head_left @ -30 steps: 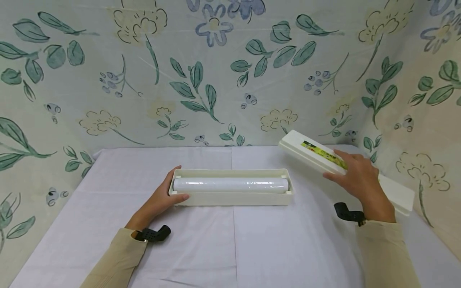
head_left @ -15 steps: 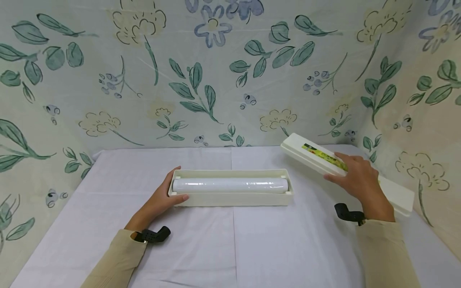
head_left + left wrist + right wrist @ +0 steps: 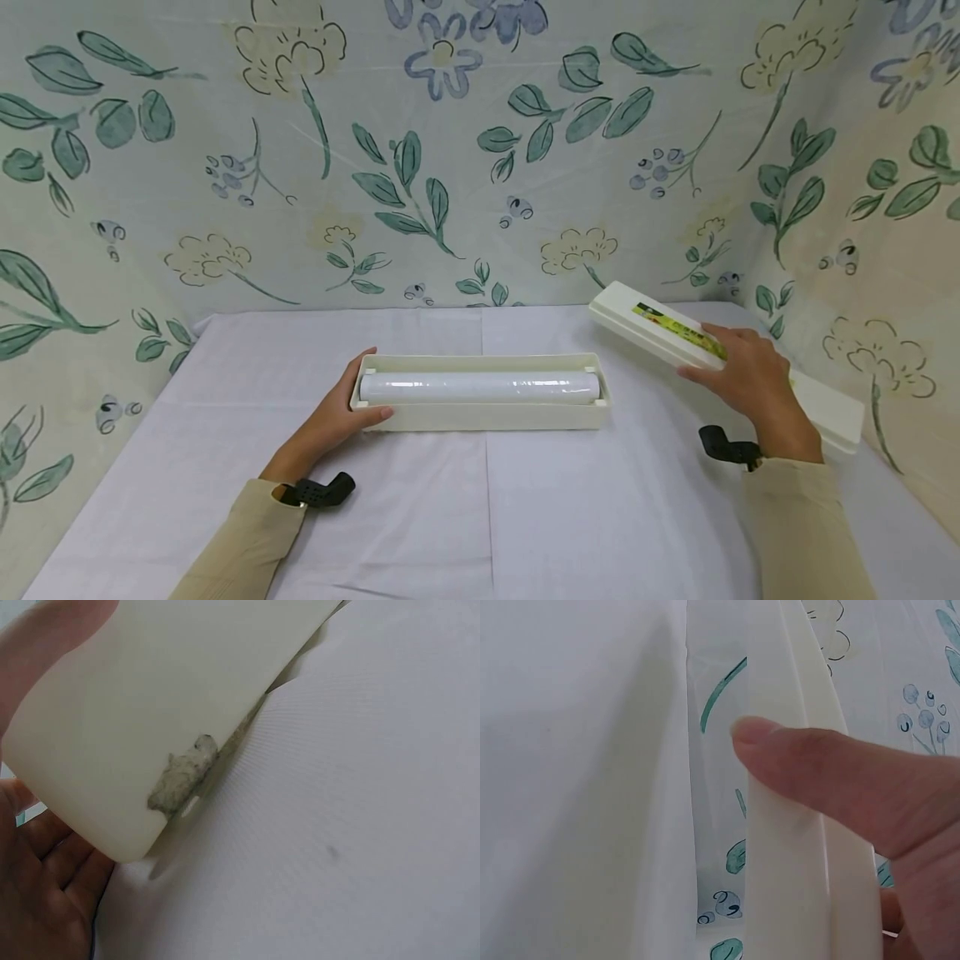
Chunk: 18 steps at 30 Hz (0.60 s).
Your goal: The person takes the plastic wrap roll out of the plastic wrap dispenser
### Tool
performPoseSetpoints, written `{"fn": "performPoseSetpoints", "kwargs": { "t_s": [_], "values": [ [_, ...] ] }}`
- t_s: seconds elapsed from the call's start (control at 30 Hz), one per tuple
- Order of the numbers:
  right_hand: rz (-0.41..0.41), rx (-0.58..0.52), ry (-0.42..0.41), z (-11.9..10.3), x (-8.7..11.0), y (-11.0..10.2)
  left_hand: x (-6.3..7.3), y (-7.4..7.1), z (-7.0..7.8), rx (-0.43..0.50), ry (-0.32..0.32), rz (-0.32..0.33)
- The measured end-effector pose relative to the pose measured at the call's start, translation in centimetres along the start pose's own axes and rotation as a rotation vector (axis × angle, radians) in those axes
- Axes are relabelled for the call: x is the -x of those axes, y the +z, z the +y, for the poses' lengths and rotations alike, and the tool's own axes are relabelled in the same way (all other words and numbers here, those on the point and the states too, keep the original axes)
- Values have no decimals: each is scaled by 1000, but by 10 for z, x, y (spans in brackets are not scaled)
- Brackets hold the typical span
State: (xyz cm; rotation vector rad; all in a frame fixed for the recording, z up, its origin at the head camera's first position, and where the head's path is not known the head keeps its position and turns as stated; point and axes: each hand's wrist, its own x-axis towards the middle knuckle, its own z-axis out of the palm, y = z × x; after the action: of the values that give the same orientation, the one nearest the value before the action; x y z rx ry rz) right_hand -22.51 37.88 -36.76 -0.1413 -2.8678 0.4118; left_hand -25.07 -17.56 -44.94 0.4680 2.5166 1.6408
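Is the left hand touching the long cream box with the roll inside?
Touching. The head view shows the left hand wrapped round the end of the long cream plastic box; the left wrist view shows the palm against it.

No legible text, brand name, number or sign is shown in any view. A narrow green-and-yellow label (image 3: 677,327) is seen on top of the cream lid (image 3: 637,321), but its print is too small and blurred to be read. No lettering is carried by the cream tray (image 3: 483,414), and none is seen on the roll of film (image 3: 480,387) laid in it.
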Motion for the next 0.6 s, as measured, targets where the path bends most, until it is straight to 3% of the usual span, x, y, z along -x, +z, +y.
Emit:
{"fn": "performPoseSetpoints", "kwargs": {
  "t_s": [0.6],
  "values": [
    [-37,-19,10,12,0,6,-1,0,0,0,6,2]
  ]
}}
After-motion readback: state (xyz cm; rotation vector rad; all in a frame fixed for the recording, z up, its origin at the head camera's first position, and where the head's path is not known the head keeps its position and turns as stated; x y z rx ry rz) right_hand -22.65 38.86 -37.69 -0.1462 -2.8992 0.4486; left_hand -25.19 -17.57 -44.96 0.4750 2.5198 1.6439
